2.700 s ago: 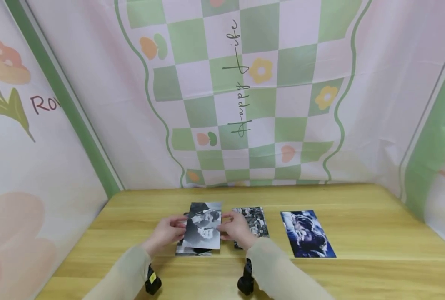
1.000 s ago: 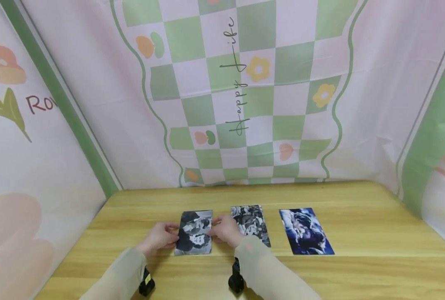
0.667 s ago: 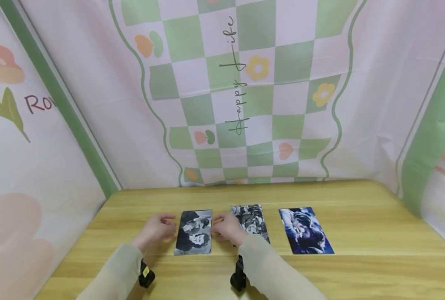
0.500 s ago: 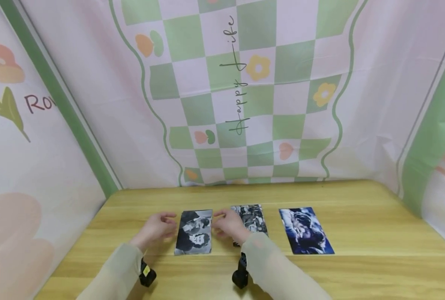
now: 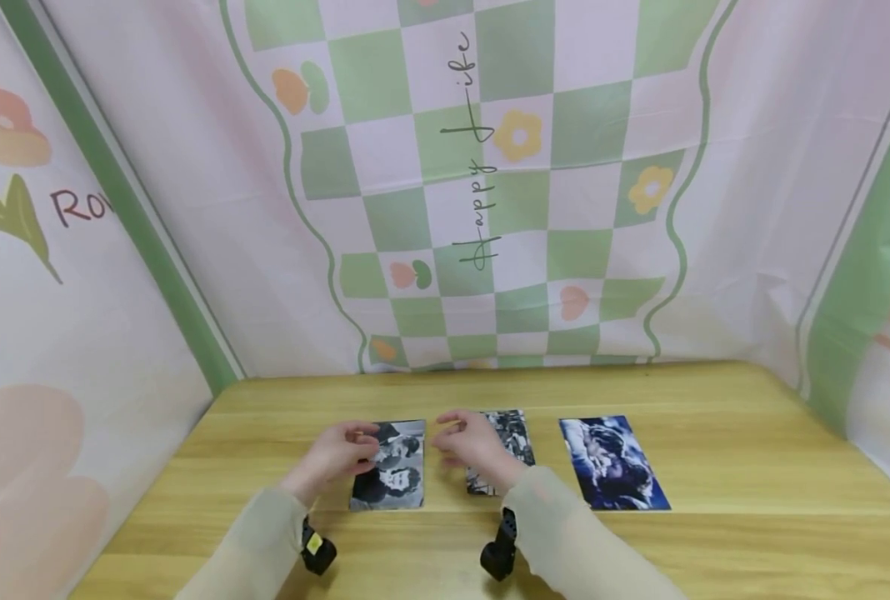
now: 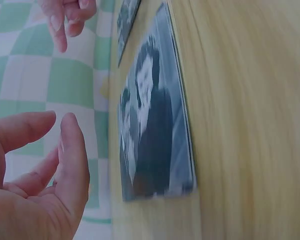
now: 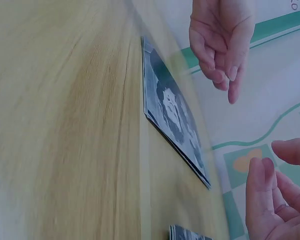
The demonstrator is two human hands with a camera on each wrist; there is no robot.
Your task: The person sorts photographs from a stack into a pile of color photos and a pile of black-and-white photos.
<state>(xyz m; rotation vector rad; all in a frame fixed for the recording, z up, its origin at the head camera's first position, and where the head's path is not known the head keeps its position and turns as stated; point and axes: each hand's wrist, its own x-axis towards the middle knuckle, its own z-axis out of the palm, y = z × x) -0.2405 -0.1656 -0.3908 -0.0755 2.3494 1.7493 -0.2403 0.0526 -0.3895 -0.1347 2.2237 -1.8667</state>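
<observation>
A black-and-white photo print [image 5: 400, 482] showing two people lies flat on the table, on top of other prints; the layered edges [image 7: 177, 152] show in the right wrist view. My left hand [image 5: 342, 454] hovers over its left side, fingers loosely bent, holding nothing. To its right my right hand [image 5: 478, 446] is raised with thumb and fingers apart, also holding nothing. It partly covers a second black-and-white print [image 5: 518, 437] with a busy pattern. The left wrist view shows a gap between the left thumb and fingers [image 6: 72, 165].
A bluish photo print [image 5: 614, 462] lies at the right on the wooden table [image 5: 752, 467]. Behind the table hangs a green-and-white checked cloth [image 5: 520, 208]. A black wrist camera is strapped at each cuff.
The two-person print, earlier held up between both hands, now lies flat on the left stack. Both hands have let go, drawn apart, then lifted and shifted right.
</observation>
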